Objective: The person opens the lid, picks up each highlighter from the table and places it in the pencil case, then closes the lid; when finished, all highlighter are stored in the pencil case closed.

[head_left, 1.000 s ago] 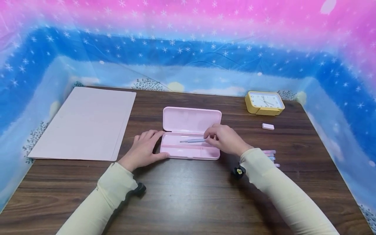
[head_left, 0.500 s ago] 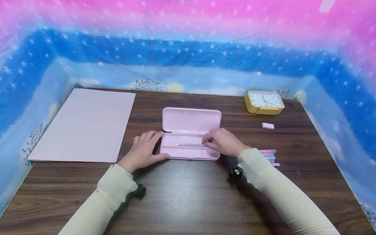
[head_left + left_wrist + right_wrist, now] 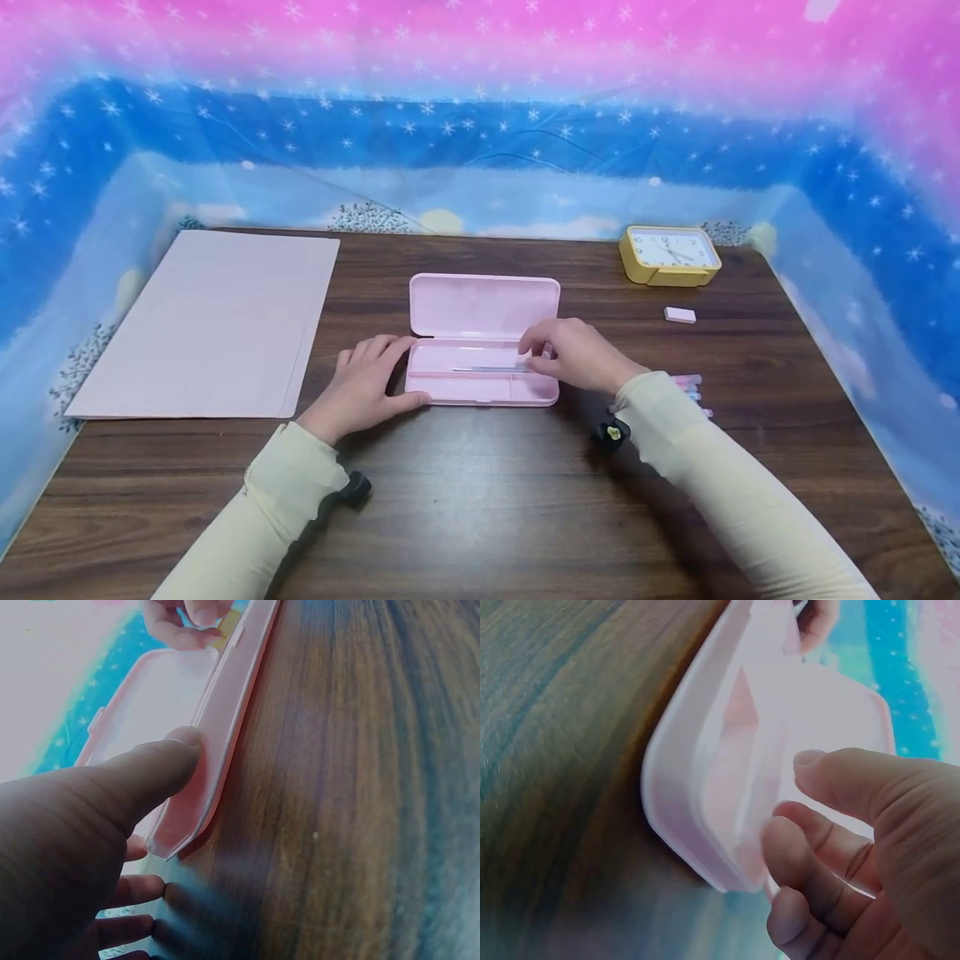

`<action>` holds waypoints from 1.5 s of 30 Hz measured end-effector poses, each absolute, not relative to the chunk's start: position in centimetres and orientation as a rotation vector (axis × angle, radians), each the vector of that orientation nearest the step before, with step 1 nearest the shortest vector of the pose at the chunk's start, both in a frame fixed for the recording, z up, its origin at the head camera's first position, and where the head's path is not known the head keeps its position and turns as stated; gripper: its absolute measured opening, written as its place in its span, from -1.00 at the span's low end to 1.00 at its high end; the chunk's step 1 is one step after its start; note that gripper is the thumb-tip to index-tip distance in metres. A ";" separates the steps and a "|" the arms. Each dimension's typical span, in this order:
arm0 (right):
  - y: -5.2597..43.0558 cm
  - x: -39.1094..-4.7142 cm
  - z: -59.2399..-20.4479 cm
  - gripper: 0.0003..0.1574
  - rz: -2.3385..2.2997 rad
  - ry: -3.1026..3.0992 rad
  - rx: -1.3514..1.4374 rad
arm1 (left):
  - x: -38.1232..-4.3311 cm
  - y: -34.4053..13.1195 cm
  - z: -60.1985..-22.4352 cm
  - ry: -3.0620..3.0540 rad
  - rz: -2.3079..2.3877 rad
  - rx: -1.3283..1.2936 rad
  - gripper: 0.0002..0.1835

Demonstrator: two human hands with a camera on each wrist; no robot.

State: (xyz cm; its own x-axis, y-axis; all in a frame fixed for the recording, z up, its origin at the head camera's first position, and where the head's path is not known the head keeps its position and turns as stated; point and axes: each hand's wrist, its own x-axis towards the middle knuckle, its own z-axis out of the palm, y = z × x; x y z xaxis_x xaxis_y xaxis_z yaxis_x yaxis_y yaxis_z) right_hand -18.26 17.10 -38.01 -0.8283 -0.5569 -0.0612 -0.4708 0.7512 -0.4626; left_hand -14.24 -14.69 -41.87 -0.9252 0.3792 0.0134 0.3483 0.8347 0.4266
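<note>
A pink pencil case [image 3: 459, 388] lies with its lid [image 3: 480, 304] raised. In its long back compartment a slim grey pen [image 3: 483, 368] lies along the divider, its right end hidden behind my right hand [image 3: 581, 357]. That hand hovers over the case's right end. In the right wrist view, its thumb [image 3: 847, 776] stands apart from the loosely bent fingers, with nothing between them. My left hand [image 3: 360, 385] rests at the case's left end. Its thumb [image 3: 161, 769] touches the front wall, while the spread fingers reach along the left side.
Pink folders or large sheets [image 3: 210, 325] lie at the left. At the back right stands a yellow clock [image 3: 667, 256], with a white eraser [image 3: 680, 315] in front. Several pastel pens [image 3: 690, 390] lie partly behind the right sleeve [image 3: 675, 425].
My right hand lowered the pen into the back compartment, then let go and lifted slightly, thumb and fingers parting. My left hand stays at the case's left end.
</note>
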 end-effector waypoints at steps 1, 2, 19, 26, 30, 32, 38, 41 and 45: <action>17.3 -18.2 -37.8 -0.83 -0.667 2.762 -0.821 | -14.3 -14.7 -41.9 2.941 0.661 0.584 -0.07; 17.6 -18.1 -37.5 -0.83 -0.687 2.770 -0.827 | -14.3 -14.7 -41.8 2.942 0.658 0.587 -0.07; 27.5 -15.7 -33.4 -0.88 -0.761 3.003 -0.716 | -14.1 -14.5 -41.8 2.964 0.661 0.606 -0.09; 31.3 -14.2 -33.3 -0.90 -0.743 3.061 -0.584 | -14.0 -14.4 -41.7 2.961 0.649 0.612 -0.09; 33.3 -13.6 -34.0 -0.88 -0.727 3.061 -0.450 | -14.0 -14.3 -41.6 2.959 0.654 0.609 -0.09; 34.1 -13.4 -34.4 -0.85 -0.722 3.057 -0.402 | -13.9 -14.4 -41.6 2.960 0.658 0.607 -0.08; 36.5 -13.1 -35.9 -0.76 -0.712 3.052 -0.310 | -14.0 -14.5 -41.7 2.959 0.668 0.612 -0.08; 37.6 -13.1 -36.7 -0.72 -0.696 3.032 -0.275 | -14.1 -14.5 -41.8 2.948 0.664 0.606 -0.07; 38.8 -13.2 -38.0 -0.72 -0.687 2.969 -0.235 | -14.1 -14.4 -42.0 2.942 0.666 0.607 -0.08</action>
